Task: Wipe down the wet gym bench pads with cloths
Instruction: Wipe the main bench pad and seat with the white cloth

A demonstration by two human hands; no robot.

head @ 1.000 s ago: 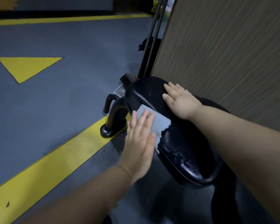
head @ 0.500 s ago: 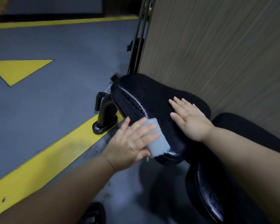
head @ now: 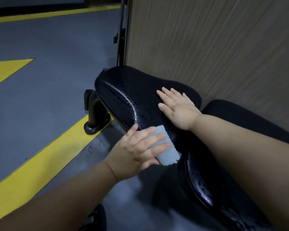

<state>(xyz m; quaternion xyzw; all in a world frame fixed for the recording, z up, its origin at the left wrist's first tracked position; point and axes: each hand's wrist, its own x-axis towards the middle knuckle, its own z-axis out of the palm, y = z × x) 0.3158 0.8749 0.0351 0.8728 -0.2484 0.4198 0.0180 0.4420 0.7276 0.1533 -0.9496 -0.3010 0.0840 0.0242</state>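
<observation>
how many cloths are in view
1: a light blue cloth under the left hand, against the side of the black pad. The right hand lies flat on the pad top with no cloth showing; one could be hidden beneath.

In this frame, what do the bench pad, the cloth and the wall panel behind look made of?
Bench pad: probably black vinyl or faux leather; pebbled grain, wet streak along its edge. Cloth: light blue-grey terry or microfibre, judging by its fuzzy nap. Wall panel: seemingly matte wood-grain laminate; fine parallel streaks.
</observation>
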